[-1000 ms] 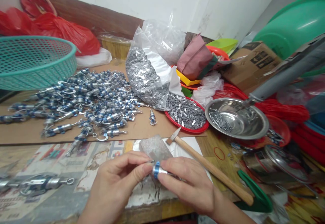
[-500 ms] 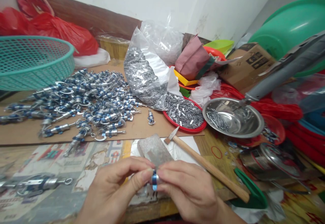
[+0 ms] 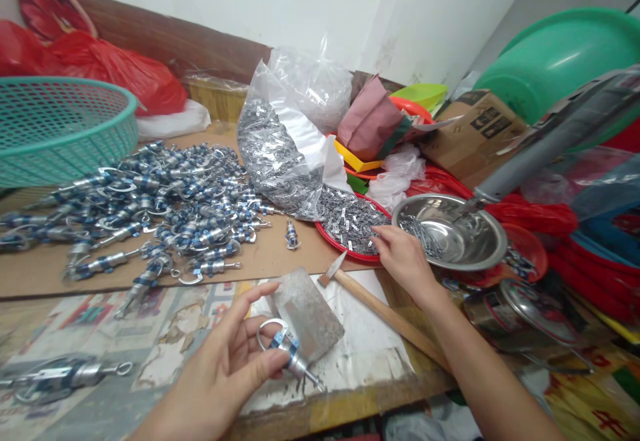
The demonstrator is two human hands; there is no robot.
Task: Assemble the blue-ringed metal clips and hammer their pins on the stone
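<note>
My left hand [image 3: 250,361] grips a silver metal fitting [image 3: 291,347] between thumb and fingers, above the front of the table. The fitting has blue bands, a curved silver lever on its upper side and a rod pointing down to the right. Under and behind it lies a grey metal block [image 3: 310,314]. My right hand [image 3: 400,257] is over the right edge of a red tray [image 3: 350,251] full of small flat metal plates [image 3: 345,217]; its thumb and forefinger look slightly apart. A wooden-handled hammer [image 3: 385,311] lies between block and right forearm.
A large heap of similar fittings [image 3: 165,201] covers the cardboard at left, beside a teal basket [image 3: 65,134]. A clear bag of plates [image 3: 275,154] leans behind the tray. A steel bowl [image 3: 480,244] with pins stands at right, under a grey bar [image 3: 540,141].
My right hand has let go of the fitting and moved up and right to the red tray. My left hand keeps the fitting, now turned so its lever shows.
</note>
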